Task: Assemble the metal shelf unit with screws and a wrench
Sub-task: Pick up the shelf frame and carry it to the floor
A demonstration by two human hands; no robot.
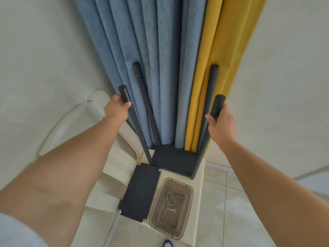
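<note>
A dark grey metal shelf unit stands on a cream plastic bench in front of me, with one shelf panel fixed at the bottom and four upright posts rising from its corners. I see no readable brand, label or writing anywhere.

My left hand grasps the near left post just below its top, fingers curled around it. My right hand grasps the near right post just below its top in the same way, thumb on the inner side. Both my arms reach forward and are bare, with a pale sleeve at my left shoulder. The two far posts stand against the curtains, and small holes show along them.

One loose shelf panel, dark grey with notched corners, lies flat on the bench just in front of the unit. Beside it, to the right, sits one clear brownish plastic tray. Inside the tray lies a cluster of silver screws, too tangled to count exactly, and one small flat wrench, near the screws but apart from them.

Behind the unit hang blue-grey curtains and a yellow curtain, against off-white walls. The floor to the right is pale tile.
</note>
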